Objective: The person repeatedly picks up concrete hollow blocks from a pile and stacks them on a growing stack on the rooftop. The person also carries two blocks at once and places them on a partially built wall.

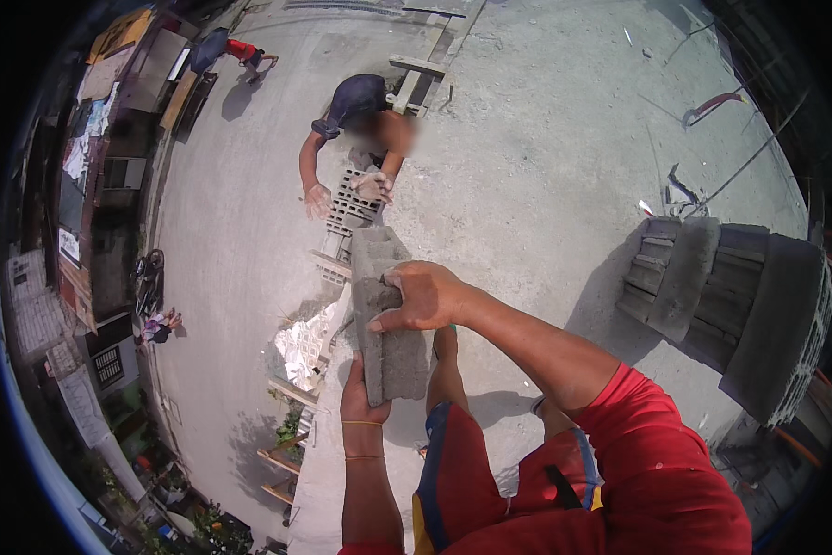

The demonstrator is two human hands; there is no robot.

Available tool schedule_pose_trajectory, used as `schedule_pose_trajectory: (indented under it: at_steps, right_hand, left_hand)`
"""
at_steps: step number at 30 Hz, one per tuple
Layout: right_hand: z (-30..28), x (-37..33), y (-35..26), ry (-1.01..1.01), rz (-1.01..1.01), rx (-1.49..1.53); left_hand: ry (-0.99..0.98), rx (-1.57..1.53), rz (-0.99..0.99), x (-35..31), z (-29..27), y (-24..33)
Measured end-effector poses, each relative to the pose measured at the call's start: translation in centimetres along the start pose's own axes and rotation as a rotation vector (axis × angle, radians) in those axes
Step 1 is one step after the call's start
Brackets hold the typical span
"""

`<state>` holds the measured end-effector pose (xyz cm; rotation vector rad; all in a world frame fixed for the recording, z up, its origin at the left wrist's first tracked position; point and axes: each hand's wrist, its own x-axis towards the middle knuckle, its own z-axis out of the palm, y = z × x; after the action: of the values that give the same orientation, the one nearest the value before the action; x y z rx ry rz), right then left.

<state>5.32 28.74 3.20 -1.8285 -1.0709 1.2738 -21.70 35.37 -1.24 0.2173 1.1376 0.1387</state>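
Red sleeve (661,453): nearest the camera, filling the lower right, with the bare right forearm reaching from it toward the middle.
Concrete block (399,361): held out ahead of the person's legs, its long side pointing toward the co-worker (356,104); the far end reaches near the row of hollow blocks (349,205), though whether it touches anything below cannot be told.
Right hand (423,294): clamped over the block's right edge about halfway along, thumb and forefinger spread apart on the grey face; the other fingertips are hidden.
Left hand (364,400): cupped at the near lower corner, thumb laid along the side, remaining fingers apparently underneath and out of sight.
Weight: likely heavy, so two hands seem right, one bearing from below, one steadying above.
Grey surface: looks coarse and dry, probably grippy rather than slippery, and rough on bare skin.
Body: stiff, with no give; thin edges and corners could chip if knocked.
Best hold: probably the solid end from beneath plus a thick long edge, fingertips kept clear of the underside where they could be pinched.
Block stack (695,282): well apart, to the right.
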Motion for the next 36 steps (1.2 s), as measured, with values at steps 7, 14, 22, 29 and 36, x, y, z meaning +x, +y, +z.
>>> schedule_pose_trajectory:
  at_steps: [7, 14, 22, 29, 36]
  right_hand:
    - [6.9, -26.6, 9.6, 0.155, 0.261, 0.540]
    - [14.7, -51.0, 17.6, 0.495, 0.568, 0.784]
    - [17.0, -65.5, 29.5, 1.081, 0.947, 0.597]
    - [13.8, -68.7, 47.1, 1.386, 1.148, 0.298]
    - [13.8, -61.9, 58.8, 1.465, 1.076, 0.125]
  left_hand:
    - [-0.007, 0.535, -0.439, -8.2, 2.4, -10.8]
    - [-0.098, 1.024, -0.726, -8.3, 3.6, -30.2]
    - [-0.170, 1.750, -0.320, -5.0, 10.1, -47.9]
    - [-0.240, 1.729, -0.450, -1.4, 4.9, -41.9]
    - [-0.155, 1.608, -0.446, 3.8, -2.4, -34.7]
